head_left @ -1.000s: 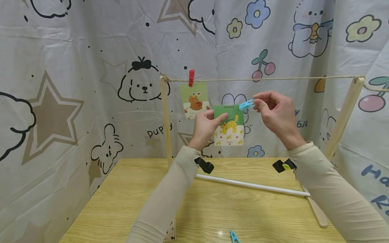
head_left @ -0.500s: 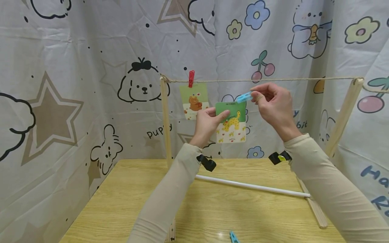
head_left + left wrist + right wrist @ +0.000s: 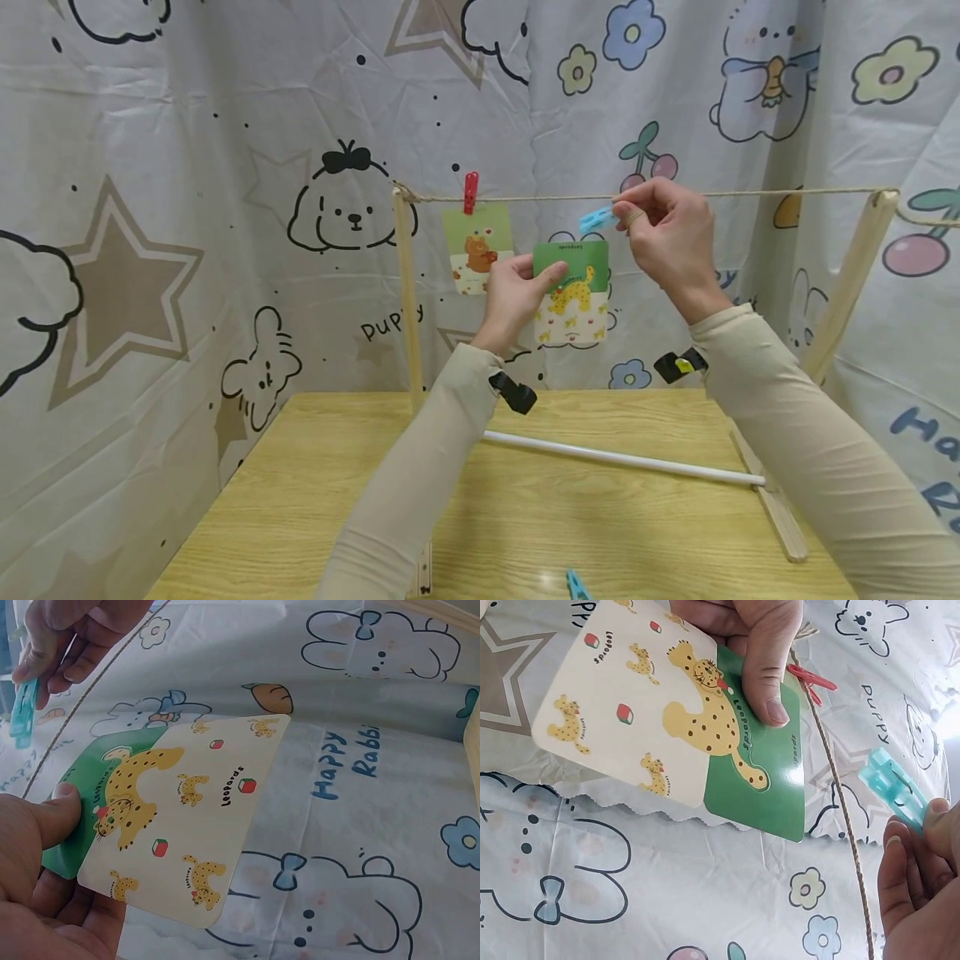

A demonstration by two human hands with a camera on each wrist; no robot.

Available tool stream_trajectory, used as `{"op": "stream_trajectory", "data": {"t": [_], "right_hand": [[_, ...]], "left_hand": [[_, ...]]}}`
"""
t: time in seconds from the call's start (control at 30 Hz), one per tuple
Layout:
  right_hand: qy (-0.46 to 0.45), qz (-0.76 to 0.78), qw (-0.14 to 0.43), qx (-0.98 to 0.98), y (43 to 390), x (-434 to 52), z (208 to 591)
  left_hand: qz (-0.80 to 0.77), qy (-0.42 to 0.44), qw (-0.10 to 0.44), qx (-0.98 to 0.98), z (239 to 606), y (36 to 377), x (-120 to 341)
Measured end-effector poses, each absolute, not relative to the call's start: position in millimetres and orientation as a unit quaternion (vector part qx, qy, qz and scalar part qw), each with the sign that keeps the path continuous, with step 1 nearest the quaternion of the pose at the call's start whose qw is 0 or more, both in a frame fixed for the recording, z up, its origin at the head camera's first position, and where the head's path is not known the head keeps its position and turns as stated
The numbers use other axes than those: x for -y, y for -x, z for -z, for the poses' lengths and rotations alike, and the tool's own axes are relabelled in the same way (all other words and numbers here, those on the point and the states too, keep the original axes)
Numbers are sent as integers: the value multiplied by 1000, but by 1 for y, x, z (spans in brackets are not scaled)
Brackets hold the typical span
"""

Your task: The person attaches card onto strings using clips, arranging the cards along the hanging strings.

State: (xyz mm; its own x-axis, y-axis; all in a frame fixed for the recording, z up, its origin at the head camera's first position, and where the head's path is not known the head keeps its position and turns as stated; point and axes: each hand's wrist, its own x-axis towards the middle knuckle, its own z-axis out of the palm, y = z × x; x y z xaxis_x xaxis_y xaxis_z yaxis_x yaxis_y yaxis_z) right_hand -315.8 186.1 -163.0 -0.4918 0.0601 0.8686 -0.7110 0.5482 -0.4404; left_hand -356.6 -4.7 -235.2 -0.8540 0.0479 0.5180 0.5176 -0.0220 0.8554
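Observation:
My left hand (image 3: 517, 300) pinches a green and cream card (image 3: 572, 321) printed with a yellow leopard, thumb in front and fingers behind. The card's top edge sits a little below the twine line (image 3: 547, 198). My right hand (image 3: 671, 242) holds a light blue clothespin (image 3: 597, 219) between thumb and fingers, above the card's upper right corner and apart from it. In the right wrist view the clothespin (image 3: 892, 787) is beside the twine (image 3: 840, 802), not on it. Left of my hands a bear card (image 3: 477, 250) hangs from the line by a red clothespin (image 3: 471, 193).
Wooden posts (image 3: 408, 300) (image 3: 847, 287) carry the twine at either end. A white rod (image 3: 622, 458) runs low between them above the wooden table (image 3: 600, 525). Another blue clothespin (image 3: 577, 585) lies at the table's front. A patterned curtain (image 3: 337, 75) hangs behind.
My right hand has risen with the blue clothespin, from the card's top corner up toward the twine. My left hand has lifted the leopard card slightly, a little to the right.

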Motion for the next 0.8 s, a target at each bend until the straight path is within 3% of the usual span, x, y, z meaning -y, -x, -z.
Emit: {"op": "stream_trajectory", "data": {"t": [0.37,0.8], "right_hand": [[-218,-417,459,753,330,-181,143],[-208,-376,473,769,346,-174,120]], "left_hand": [[671,216,193,683,229,359,2],[661,208,182,698,221,362,-2]]}}
